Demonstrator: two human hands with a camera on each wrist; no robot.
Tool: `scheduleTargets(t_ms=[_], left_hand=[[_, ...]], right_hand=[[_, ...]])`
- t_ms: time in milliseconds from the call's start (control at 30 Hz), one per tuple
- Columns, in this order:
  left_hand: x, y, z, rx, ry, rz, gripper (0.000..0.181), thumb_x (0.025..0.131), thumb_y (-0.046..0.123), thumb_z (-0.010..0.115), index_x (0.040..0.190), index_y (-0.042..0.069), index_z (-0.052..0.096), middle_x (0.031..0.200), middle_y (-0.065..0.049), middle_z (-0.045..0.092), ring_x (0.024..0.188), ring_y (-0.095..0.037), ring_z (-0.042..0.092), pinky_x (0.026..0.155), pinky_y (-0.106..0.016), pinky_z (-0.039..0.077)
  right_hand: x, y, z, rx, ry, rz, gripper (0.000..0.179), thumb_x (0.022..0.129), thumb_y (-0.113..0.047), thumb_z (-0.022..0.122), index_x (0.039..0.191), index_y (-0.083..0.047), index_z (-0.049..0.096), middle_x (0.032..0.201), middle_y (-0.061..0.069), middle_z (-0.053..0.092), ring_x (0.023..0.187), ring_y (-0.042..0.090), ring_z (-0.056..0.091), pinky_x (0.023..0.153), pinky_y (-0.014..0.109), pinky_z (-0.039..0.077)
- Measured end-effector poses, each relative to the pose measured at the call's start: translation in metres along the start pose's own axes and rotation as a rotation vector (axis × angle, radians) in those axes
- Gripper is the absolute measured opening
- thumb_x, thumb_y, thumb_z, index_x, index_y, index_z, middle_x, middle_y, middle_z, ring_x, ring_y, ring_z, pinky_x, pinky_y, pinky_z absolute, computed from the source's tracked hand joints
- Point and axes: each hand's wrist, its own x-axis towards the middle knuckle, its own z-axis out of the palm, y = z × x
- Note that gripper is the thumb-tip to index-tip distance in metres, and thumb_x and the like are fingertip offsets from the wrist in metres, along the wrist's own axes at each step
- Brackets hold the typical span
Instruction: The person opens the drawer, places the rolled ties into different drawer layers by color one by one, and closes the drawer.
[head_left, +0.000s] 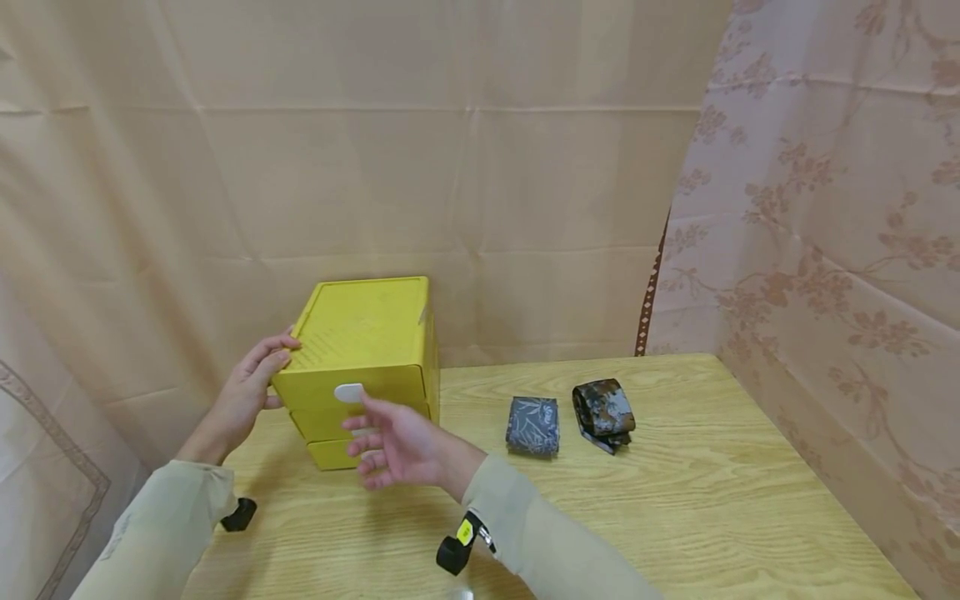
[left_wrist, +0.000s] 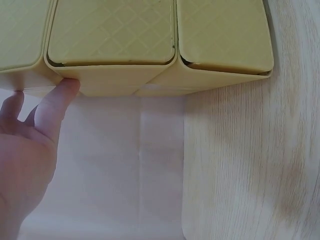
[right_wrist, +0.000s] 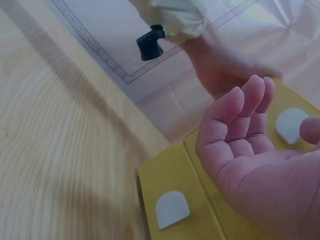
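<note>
A yellow box with stacked drawers (head_left: 360, 325) stands on the table, its drawer fronts toward me and closed. My left hand (head_left: 247, 387) rests against its upper left side, fingertips at the top edge; in the left wrist view, extended fingers (left_wrist: 64, 95) touch the side wall. In front of the drawers is my right hand (head_left: 401, 442), palm turned up and fingers loosely bent, with nothing held. Its thumb is near the white pull tab (head_left: 347, 392) of the top drawer; contact cannot be told. A lower white tab (right_wrist: 172, 209) shows in the right wrist view.
Right of the box lie a folded dark grey leaf-patterned cloth (head_left: 532, 427) and a rolled brown-and-grey patterned cloth (head_left: 604, 412). A beige curtain (head_left: 480, 183) hangs behind the wooden table (head_left: 720, 500), and a floral one (head_left: 832, 250) on the right.
</note>
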Motion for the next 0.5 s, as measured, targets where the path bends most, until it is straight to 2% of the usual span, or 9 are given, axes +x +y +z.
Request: scheduleTargets(t_ms=[100, 200, 400, 500], left_hand=[[0.0, 0.0, 0.0, -0.003, 0.001, -0.004, 0.026, 0.109, 0.04, 0.045, 0.127, 0.023, 0.053, 0.169, -0.007, 0.01, 0.141, -0.02, 0.035, 0.074, -0.032, 0.058], [0.0, 0.001, 0.001, -0.008, 0.002, -0.005, 0.026, 0.109, 0.04, 0.045, 0.127, 0.023, 0.053, 0.17, -0.006, 0.009, 0.144, -0.027, 0.031, 0.074, -0.032, 0.058], [0.001, 0.0, 0.001, -0.022, 0.004, -0.001, 0.025, 0.109, 0.04, 0.046, 0.126, 0.023, 0.054, 0.17, -0.007, 0.009, 0.144, -0.025, 0.03, 0.073, -0.032, 0.058], [0.001, 0.0, 0.001, -0.022, 0.007, -0.002, 0.025, 0.109, 0.04, 0.046, 0.126, 0.024, 0.054, 0.17, -0.007, 0.009, 0.143, -0.022, 0.033, 0.073, -0.032, 0.058]], right_hand=[[0.0, 0.004, -0.005, -0.014, 0.005, 0.023, 0.047, 0.103, -0.058, 0.043, 0.114, -0.014, 0.057, 0.084, -0.001, 0.059, 0.068, 0.015, 0.055, 0.066, 0.031, 0.048], [0.0, 0.009, -0.009, -0.022, 0.017, 0.047, 0.051, 0.103, -0.057, 0.042, 0.121, -0.011, 0.057, 0.086, 0.0, 0.059, 0.07, 0.015, 0.055, 0.066, 0.03, 0.049], [0.0, 0.018, -0.014, -0.051, 0.012, 0.081, 0.068, 0.103, -0.059, 0.042, 0.14, -0.003, 0.048, 0.088, -0.002, 0.061, 0.073, 0.014, 0.057, 0.068, 0.03, 0.049], [0.001, 0.021, -0.016, -0.065, 0.003, 0.079, 0.073, 0.103, -0.06, 0.041, 0.145, -0.001, 0.043, 0.088, -0.002, 0.061, 0.074, 0.014, 0.057, 0.069, 0.029, 0.05]])
